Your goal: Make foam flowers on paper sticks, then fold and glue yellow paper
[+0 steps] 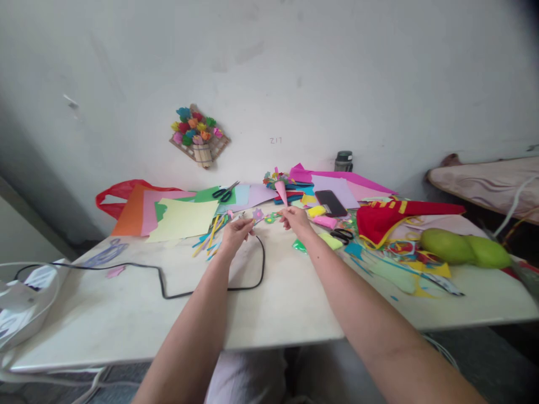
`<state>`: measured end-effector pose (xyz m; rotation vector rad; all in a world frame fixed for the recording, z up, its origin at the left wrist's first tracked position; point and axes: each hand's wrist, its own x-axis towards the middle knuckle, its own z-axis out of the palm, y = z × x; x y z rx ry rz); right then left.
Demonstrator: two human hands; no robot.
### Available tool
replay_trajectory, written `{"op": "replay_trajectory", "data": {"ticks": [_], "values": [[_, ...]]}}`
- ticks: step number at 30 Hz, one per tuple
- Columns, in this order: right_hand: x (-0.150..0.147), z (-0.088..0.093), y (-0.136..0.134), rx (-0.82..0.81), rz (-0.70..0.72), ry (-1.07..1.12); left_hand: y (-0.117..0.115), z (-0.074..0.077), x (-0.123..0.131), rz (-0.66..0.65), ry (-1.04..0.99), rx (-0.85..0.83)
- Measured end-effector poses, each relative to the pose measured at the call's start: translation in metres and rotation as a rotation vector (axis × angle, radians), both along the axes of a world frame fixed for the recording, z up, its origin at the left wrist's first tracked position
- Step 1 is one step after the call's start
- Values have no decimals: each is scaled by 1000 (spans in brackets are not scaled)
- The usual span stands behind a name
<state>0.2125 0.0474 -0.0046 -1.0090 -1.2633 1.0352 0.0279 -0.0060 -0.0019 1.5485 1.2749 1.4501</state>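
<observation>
My left hand (239,233) is closed in a pinch, its fingertips at a small purple paper flower (257,214). A green paper piece with yellow spots (272,218) shows between the two hands. My right hand (297,220) is also pinched, but what its fingers grip is hidden. The narrow tip of a pink paper cone (281,192) reaches down to those fingers; whether they hold it cannot be told. Colourful paper flowers (273,178) fill the cone's wide end. Thin paper strips (209,238) lie beside my left hand.
Coloured sheets (185,217) with black scissors (225,193) lie back left. A black cable (162,280) loops across the table under my left arm. On the right are a phone (331,203), more scissors (342,235), red cloth (379,219) and green fruits (446,246). A bottle (343,161) stands behind.
</observation>
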Motion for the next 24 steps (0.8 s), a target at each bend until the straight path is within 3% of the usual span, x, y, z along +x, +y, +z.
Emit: {"op": "replay_trajectory", "data": {"ticks": [3,7,11,15,24], "values": [[-5,-4,1,124,-53,-220,0,0,0,41,11,21],[-13,-6,-3,487,-172,-529,0,2,0,70,24,34],[-19,-2,-16,695,-185,-745,0,1,0,52,40,22],[-21,1,-24,795,-175,-871,0,0,-1,10,47,-4],[-20,0,-24,853,-161,-989,-3,1,0,-33,9,-8]]}}
